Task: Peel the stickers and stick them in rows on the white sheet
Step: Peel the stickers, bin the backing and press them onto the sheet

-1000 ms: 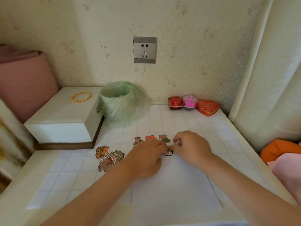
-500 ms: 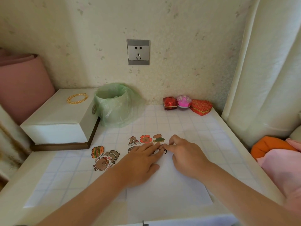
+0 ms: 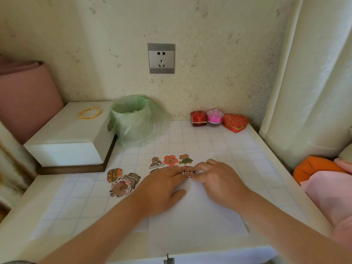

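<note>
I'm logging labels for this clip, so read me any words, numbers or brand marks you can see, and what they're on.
None can be read.
Sticker between left hand and right hand: red marks, too small.
Socket: no lettering shows.
Heart box: pattern only.

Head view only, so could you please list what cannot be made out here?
Sticker at the fingertips: mostly covered by left hand and right hand; pinched or pressed, unclear.
Second-row sticker: half hidden under the left hand.
White sheet: upper left part under the left hand.
Bin contents: hidden by its green bag.
</note>
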A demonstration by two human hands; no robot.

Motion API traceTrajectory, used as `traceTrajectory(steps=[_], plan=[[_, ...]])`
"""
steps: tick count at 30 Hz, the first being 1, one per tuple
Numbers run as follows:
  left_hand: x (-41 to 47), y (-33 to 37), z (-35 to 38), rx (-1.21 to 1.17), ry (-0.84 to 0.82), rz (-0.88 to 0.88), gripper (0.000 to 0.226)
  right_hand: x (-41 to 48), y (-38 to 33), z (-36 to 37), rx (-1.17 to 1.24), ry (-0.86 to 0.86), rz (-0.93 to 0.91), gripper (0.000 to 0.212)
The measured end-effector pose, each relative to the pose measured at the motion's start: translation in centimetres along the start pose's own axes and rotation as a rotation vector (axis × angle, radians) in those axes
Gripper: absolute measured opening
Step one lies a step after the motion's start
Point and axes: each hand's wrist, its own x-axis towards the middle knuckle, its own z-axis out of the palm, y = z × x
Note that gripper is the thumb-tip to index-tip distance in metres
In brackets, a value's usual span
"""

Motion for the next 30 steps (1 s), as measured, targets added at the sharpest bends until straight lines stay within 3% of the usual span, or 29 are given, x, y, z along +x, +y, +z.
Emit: traceTrajectory(steps=[13, 18, 22, 30], plan=[[0.4, 0.2, -0.4, 0.036, 0.029, 0.000, 0.047, 0.3, 0.2, 0.6, -0.017, 0.094, 0.029, 0.023], [0.6, 0.1, 0.4, 0.154, 0.138, -0.009, 0.061, 0.3, -0.8, 0.9, -0.008, 0.108, 0.052, 0.038], [0.6, -0.2, 0.9, 0.227, 0.102, -0.006, 0.066, -0.1, -0.5, 0.9, -0.058, 0.085, 0.010, 0.046], [0.9, -0.3, 0.6, 0.197, 0.078, 0.020, 0.065, 0.0, 0.2, 0.3, -0.009, 0.022, 0.057, 0.035]])
